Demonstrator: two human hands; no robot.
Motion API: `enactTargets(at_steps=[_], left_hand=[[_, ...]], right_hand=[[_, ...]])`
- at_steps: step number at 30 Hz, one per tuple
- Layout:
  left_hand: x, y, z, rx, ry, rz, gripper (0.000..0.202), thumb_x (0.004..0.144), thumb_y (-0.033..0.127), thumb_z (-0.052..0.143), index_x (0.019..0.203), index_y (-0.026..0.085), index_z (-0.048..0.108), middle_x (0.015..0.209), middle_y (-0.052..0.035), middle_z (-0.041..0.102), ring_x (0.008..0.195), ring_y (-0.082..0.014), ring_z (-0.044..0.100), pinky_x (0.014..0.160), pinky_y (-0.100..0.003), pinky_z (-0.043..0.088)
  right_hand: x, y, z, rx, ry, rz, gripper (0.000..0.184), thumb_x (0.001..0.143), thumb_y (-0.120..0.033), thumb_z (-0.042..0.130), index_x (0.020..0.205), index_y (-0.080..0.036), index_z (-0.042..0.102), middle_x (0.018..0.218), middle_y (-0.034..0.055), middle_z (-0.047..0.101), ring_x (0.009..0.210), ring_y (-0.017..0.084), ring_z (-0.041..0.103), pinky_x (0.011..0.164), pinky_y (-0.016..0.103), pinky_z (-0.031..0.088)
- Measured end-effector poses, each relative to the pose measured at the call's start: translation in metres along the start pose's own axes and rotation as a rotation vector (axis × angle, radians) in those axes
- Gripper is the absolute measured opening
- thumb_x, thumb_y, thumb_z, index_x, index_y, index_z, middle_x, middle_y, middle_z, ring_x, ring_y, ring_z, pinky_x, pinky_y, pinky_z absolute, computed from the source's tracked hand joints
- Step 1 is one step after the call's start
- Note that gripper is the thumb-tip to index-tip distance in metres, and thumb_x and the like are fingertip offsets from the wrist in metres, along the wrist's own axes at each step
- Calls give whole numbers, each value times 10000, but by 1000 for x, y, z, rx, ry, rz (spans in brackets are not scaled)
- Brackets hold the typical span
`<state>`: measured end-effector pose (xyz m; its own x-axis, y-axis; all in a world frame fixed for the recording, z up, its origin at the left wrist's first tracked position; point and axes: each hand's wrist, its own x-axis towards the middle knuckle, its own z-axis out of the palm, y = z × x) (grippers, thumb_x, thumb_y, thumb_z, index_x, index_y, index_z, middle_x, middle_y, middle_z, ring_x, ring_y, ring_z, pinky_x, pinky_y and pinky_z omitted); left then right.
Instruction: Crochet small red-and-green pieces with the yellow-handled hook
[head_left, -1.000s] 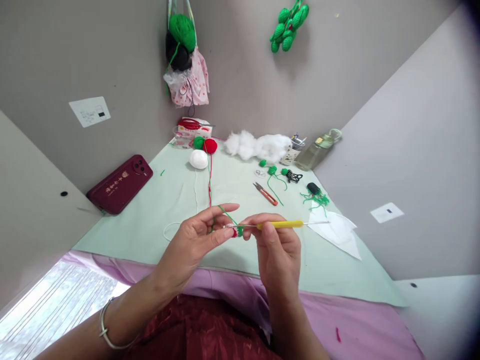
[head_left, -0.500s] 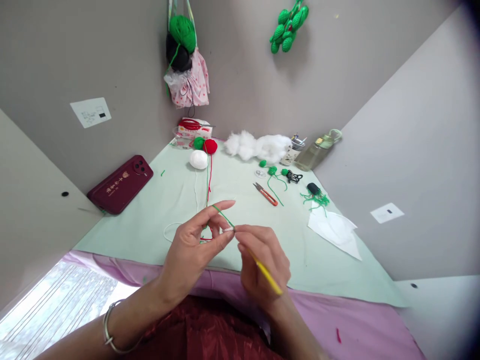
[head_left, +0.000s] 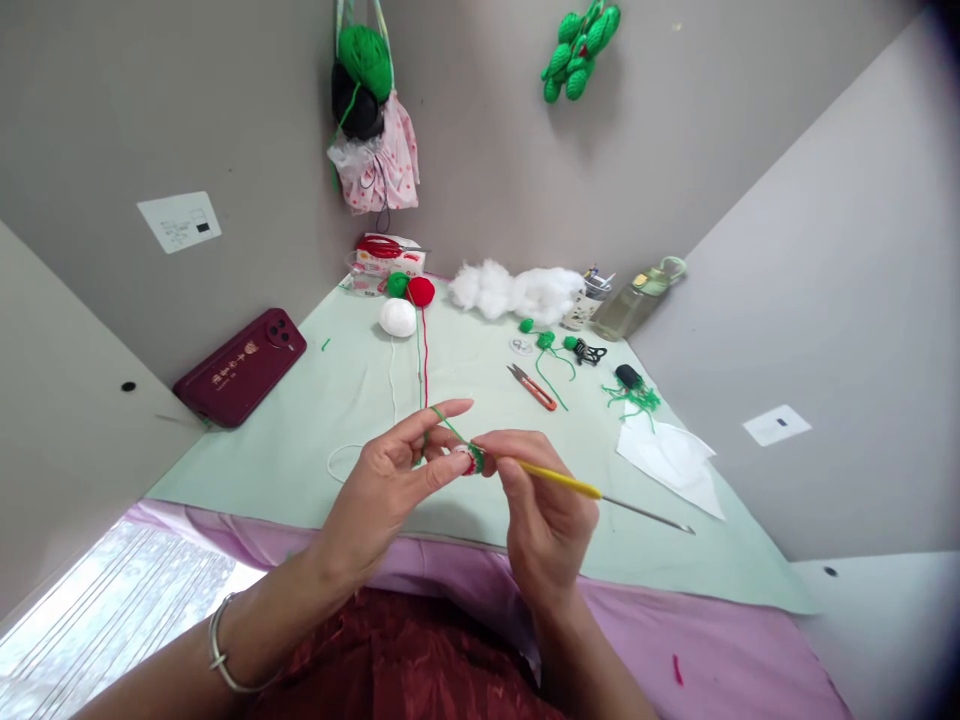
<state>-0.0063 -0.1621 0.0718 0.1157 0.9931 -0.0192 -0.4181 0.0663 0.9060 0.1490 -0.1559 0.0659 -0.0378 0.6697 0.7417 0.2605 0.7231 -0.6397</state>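
Note:
Between the thumb and fingers of my left hand [head_left: 397, 480] is a small crochet piece [head_left: 472, 459] in white, red and green. Green yarn [head_left: 448, 424] runs over my raised left index finger down to the piece. My right hand [head_left: 551, 510] grips a yellow-handled crochet hook [head_left: 566, 481]; its free metal end points right, while the working tip is hidden at the piece. My right fingertips touch the edge of the crochet piece. Strands lead back to a white yarn ball [head_left: 397, 318], a red yarn ball [head_left: 421, 292] and a green yarn ball [head_left: 397, 285].
Orange thread snips [head_left: 532, 387] lie beyond my hands. White stuffing [head_left: 514, 292], a pen cup [head_left: 584, 302] and a bottle [head_left: 637, 298] line the back. A maroon phone [head_left: 241, 367] leans at left; a white sheet [head_left: 667, 460] lies at right.
My right hand has turned, so the hook now lies flatter and its far metal end shows. The crochet piece has tilted, showing its red and green stitches.

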Motion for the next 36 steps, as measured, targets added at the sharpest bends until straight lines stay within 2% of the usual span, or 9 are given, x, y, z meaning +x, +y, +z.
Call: enactTargets(at_steps=[5, 10, 14, 19, 21, 23, 26, 31, 36], left_hand=[[5, 0, -1, -217, -46, -190, 401, 817, 328, 887, 1205, 248, 822, 852, -2, 691, 772, -125, 574, 826, -287, 482], [12, 2, -10, -178, -14, -163, 337, 844, 313, 851, 1177, 259, 831, 838, -3, 684, 774, -134, 582, 794, -280, 478], [-6, 7, -1, 217, 13, 91, 312, 871, 298, 822, 1178, 356, 825, 860, 10, 724, 848, -183, 629, 907, -359, 491], [-42, 26, 20, 627, -9, 723, 474, 892, 125, 746, 1211, 474, 779, 732, 91, 736, 691, -165, 607, 1256, -547, 268], [-43, 29, 20, 580, -67, 633, 507, 884, 137, 779, 1281, 450, 749, 826, 81, 761, 755, -157, 644, 1219, -515, 333], [-36, 25, 15, 388, -107, 345, 512, 902, 201, 794, 1353, 429, 712, 894, 54, 745, 819, -160, 664, 1056, -418, 481], [-20, 16, 6, 56, -116, 48, 452, 915, 291, 805, 1345, 404, 723, 898, 38, 683, 854, -140, 638, 886, -299, 515], [-10, 9, 2, -47, -70, -40, 398, 873, 314, 853, 1262, 351, 778, 889, 30, 616, 783, -100, 511, 676, -199, 426], [-9, 8, -1, -2, -69, -26, 392, 883, 326, 844, 1267, 359, 773, 896, 23, 622, 798, -113, 515, 666, -209, 425]], right_hand=[[-8, 4, -2, -210, 11, -215, 310, 976, -68, 640, 1175, -267, 770, 1043, 76, 766, 927, 202, 728, 744, 349, 626], [2, 7, -4, 189, 90, 159, 209, 1038, -179, 576, 998, -237, 773, 826, 23, 711, 703, 158, 652, 647, 326, 567], [3, 0, -6, 312, -4, 191, 168, 1021, -213, 633, 990, -247, 795, 901, 40, 762, 815, 176, 694, 692, 322, 579], [1, -26, -27, 538, -98, 123, 144, 1025, -326, 656, 1006, -323, 798, 797, 6, 759, 717, 172, 682, 667, 327, 582], [2, -30, -29, 554, -76, 151, 143, 1022, -335, 662, 1007, -333, 805, 819, 12, 777, 739, 179, 696, 691, 333, 588], [3, -28, -25, 569, -25, 243, 145, 1014, -330, 674, 981, -304, 813, 831, 27, 784, 727, 178, 690, 653, 317, 581], [6, -17, -14, 605, 47, 358, 144, 988, -337, 712, 932, -259, 819, 835, 36, 789, 662, 155, 672, 604, 292, 572], [6, -6, -6, 667, 81, 420, 159, 997, -331, 701, 929, -235, 808, 854, 21, 793, 657, 120, 697, 634, 255, 587], [2, -4, -10, 637, 33, 391, 235, 1070, -304, 572, 954, -230, 763, 879, 12, 795, 688, 114, 725, 664, 252, 602]])
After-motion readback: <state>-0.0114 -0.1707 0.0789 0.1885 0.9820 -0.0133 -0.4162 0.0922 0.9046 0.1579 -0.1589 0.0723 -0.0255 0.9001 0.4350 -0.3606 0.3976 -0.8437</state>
